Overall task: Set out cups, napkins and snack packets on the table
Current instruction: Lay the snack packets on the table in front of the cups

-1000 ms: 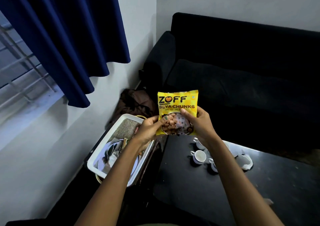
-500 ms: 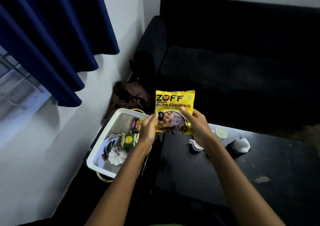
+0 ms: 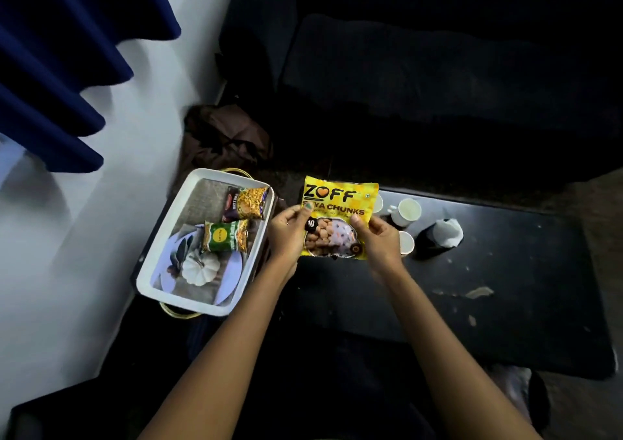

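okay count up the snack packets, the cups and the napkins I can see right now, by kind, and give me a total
Snack packets: 3 (yellow soya chunks packet held in left hand and right hand; green packet and dark mixture packet in the white tray)
Cups: 3 on the black table (, one mostly hidden)
Napkins: 1, a white crumpled one
Total: 7
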